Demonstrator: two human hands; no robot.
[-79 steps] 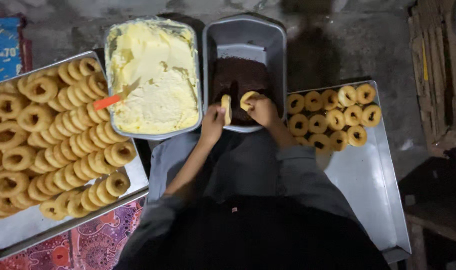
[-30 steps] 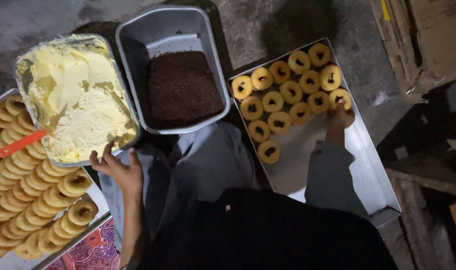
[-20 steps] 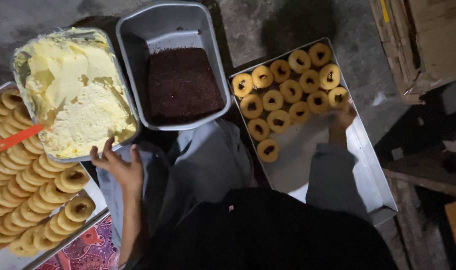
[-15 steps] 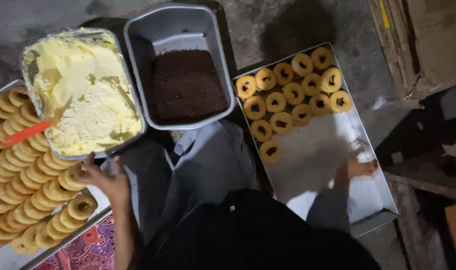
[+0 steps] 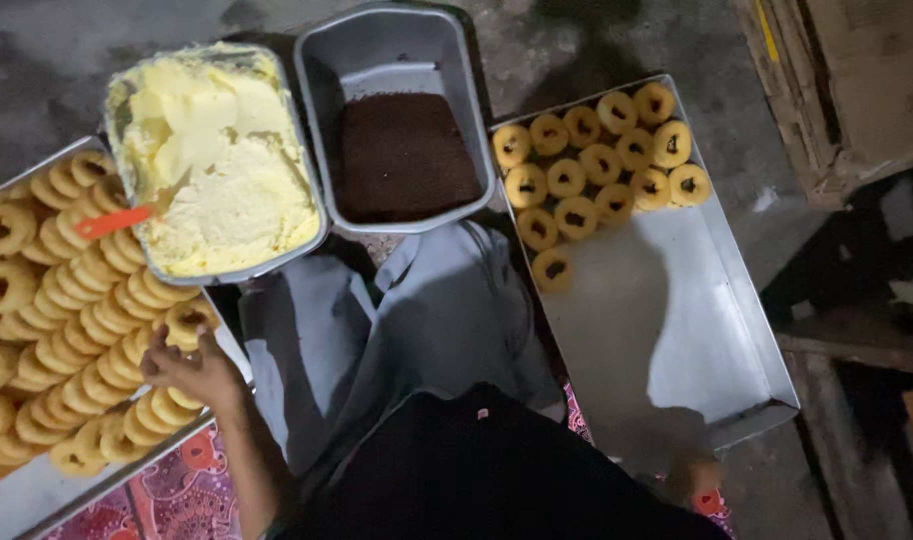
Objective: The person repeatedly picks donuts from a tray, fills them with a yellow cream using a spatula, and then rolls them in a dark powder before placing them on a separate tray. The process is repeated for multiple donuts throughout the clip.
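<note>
A person's left hand (image 5: 191,368) is closing its fingers around a plain ring doughnut (image 5: 188,322) at the near edge of the left tray (image 5: 36,490), where pale, matt rings are lying in overlapping rows. Just right, a metal tub of soft yellow cream (image 5: 216,165) is holding an orange-handled spreader (image 5: 113,221); beside it a tub of dark, grainy sprinkles (image 5: 404,155). On the right tray (image 5: 676,330), filled rings (image 5: 596,165) are sitting far. The right hand (image 5: 698,478) is barely showing; whether it is spread or shut cannot be told. The likely next step, coating, is calling for a firm lift.
</note>
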